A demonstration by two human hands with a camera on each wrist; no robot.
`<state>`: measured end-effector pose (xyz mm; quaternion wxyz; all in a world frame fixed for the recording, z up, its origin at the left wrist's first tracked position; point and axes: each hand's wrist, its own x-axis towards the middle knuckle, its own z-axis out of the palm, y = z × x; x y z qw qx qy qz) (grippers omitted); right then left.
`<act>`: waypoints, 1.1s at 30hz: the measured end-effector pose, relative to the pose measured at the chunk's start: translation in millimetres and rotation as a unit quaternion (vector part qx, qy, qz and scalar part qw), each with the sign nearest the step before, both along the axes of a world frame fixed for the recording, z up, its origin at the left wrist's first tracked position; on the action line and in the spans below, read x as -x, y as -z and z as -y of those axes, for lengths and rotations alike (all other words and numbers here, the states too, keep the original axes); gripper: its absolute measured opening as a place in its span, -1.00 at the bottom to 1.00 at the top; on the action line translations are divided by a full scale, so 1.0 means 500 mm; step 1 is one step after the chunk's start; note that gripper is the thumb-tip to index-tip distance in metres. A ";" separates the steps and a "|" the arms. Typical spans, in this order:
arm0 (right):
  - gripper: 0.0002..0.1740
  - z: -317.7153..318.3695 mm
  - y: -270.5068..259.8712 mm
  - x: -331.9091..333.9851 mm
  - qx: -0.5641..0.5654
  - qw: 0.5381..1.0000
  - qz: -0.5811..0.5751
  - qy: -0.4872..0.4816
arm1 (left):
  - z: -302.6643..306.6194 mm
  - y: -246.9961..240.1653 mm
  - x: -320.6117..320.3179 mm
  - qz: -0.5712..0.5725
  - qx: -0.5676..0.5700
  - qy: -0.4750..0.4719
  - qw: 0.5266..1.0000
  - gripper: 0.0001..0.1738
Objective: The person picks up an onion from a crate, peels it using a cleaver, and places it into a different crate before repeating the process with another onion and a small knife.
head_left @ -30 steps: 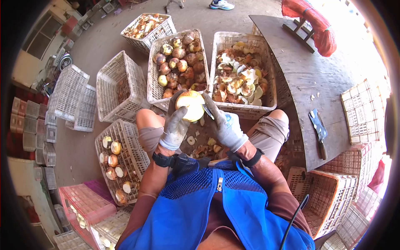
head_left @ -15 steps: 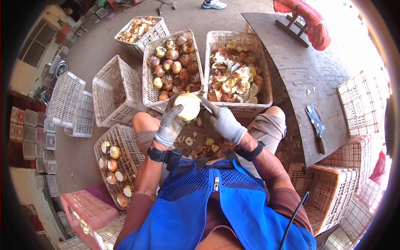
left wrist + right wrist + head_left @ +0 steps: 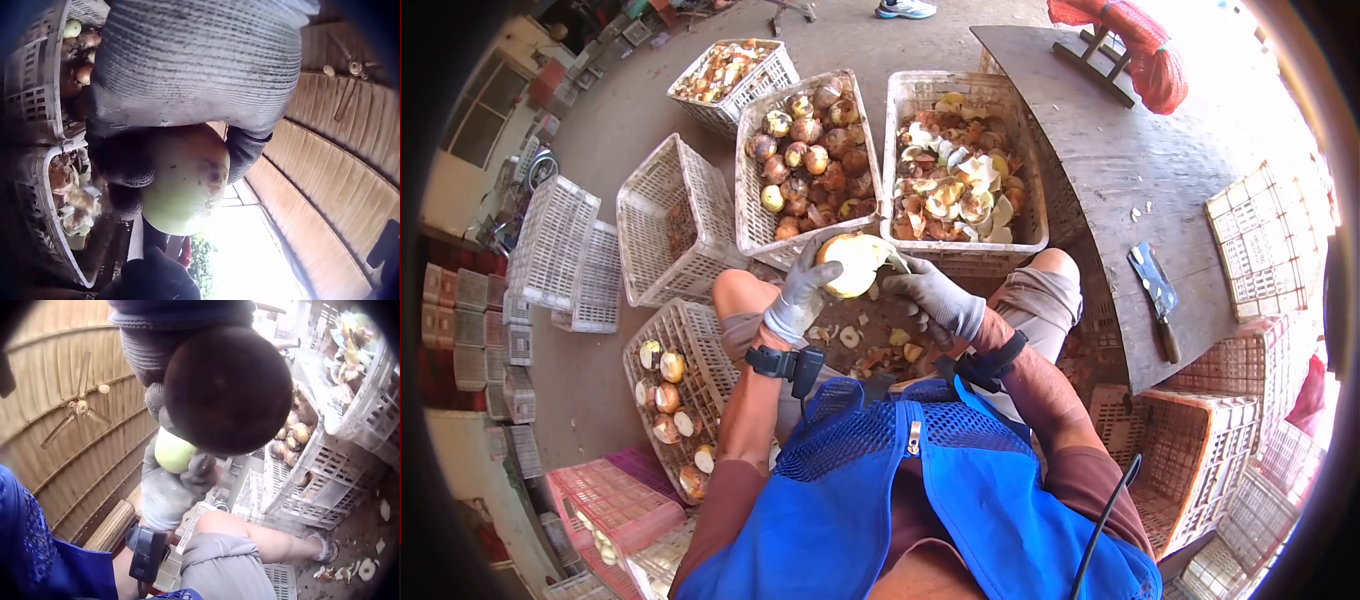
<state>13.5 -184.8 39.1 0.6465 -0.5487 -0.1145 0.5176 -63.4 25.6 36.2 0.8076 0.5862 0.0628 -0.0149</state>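
My gloved left hand [image 3: 802, 290] grips a large onion [image 3: 852, 268] in front of my knees. Its cut, pale face shows in the head view, with brown skin left at the upper left. In the left wrist view, the fingers [image 3: 122, 169] wrap round the onion's side. My gloved right hand [image 3: 940, 300] is close on the onion's right, curled round a small knife. The knife's dark round handle end [image 3: 228, 390] fills the middle of the right wrist view; its blade is mostly hidden. A peel strip [image 3: 890, 256] stands out from the onion toward the right fingers.
Ahead stand a crate of unpeeled onions [image 3: 745, 200] and a crate of peelings [image 3: 1040, 225]. Trimmed onions lie on an upturned crate [image 3: 725, 345] at left. A wooden table [image 3: 1090, 130] at right bears a cleaver [image 3: 1152, 285]. Scraps [image 3: 850, 337] litter the floor between my feet.
The right hand has drawn away from the onion's top toward the right and down, and a peel strip now hangs out there. The left hand still holds the onion, its cut face now turned more leftward.
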 end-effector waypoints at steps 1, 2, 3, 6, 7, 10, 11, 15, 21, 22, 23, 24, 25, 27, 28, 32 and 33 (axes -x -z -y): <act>-0.83 0.008 0.000 0.000 -0.017 0.998 -0.053 0.002 | -0.003 0.006 0.001 -0.018 0.035 0.012 0.999 -0.32; -0.80 0.010 0.012 -0.003 0.006 0.999 -0.039 -0.011 | -0.002 0.007 0.001 -0.031 0.076 0.031 0.996 -0.31; -0.82 0.018 0.020 -0.006 -0.010 0.999 -0.046 -0.014 | -0.001 0.006 -0.001 -0.042 0.117 0.050 0.991 -0.30; -0.83 0.035 0.044 -0.022 -0.086 0.990 -0.111 -0.028 | -0.003 0.016 -0.003 -0.069 0.219 0.075 0.970 -0.27; -0.80 0.037 0.053 -0.023 -0.060 0.996 -0.054 -0.024 | -0.003 0.022 -0.002 -0.077 0.250 0.078 0.962 -0.26; -0.75 0.039 0.036 -0.013 0.024 0.993 0.114 -0.008 | 0.005 0.032 0.004 -0.064 0.313 0.072 0.945 -0.23; -0.75 0.042 0.024 -0.009 0.009 0.995 0.101 0.018 | 0.007 0.036 0.007 -0.066 0.322 0.073 0.942 -0.22; -0.74 0.030 -0.008 0.020 -0.050 0.989 0.037 0.131 | 0.019 0.037 0.004 -0.064 0.327 0.069 0.940 -0.18; -0.75 -0.012 0.016 0.032 -0.072 0.951 0.065 0.295 | 0.049 0.026 -0.014 -0.047 0.304 0.049 0.950 -0.23; -0.76 -0.017 0.017 0.034 -0.064 0.940 0.147 0.301 | 0.055 0.022 -0.013 -0.053 0.317 0.018 0.947 -0.25; -0.78 -0.021 0.017 0.036 -0.050 0.922 0.227 0.310 | 0.053 0.025 -0.011 -0.059 0.364 0.030 0.929 -0.27; -0.79 -0.018 0.017 0.040 -0.034 0.904 0.314 0.288 | 0.050 0.032 -0.009 -0.063 0.411 0.042 0.909 -0.28; -0.79 -0.014 0.018 0.045 -0.017 0.879 0.397 0.264 | 0.050 0.037 -0.003 -0.069 0.457 0.054 0.885 -0.30; -0.81 -0.003 0.011 0.039 0.005 0.860 0.454 0.235 | 0.058 0.028 0.002 -0.084 0.459 0.046 0.883 -0.28; -0.80 0.007 0.003 0.029 0.038 0.867 0.444 0.221 | 0.053 0.044 0.002 -0.076 0.459 0.049 0.884 -0.28; -0.65 -0.001 0.074 -0.053 0.081 0.848 0.480 0.212 | 0.072 0.048 -0.022 -0.050 0.447 0.056 0.892 -0.33; -0.59 -0.008 0.083 -0.062 0.098 0.807 0.544 0.210 | 0.077 0.048 -0.033 -0.037 0.452 0.069 0.888 -0.35</act>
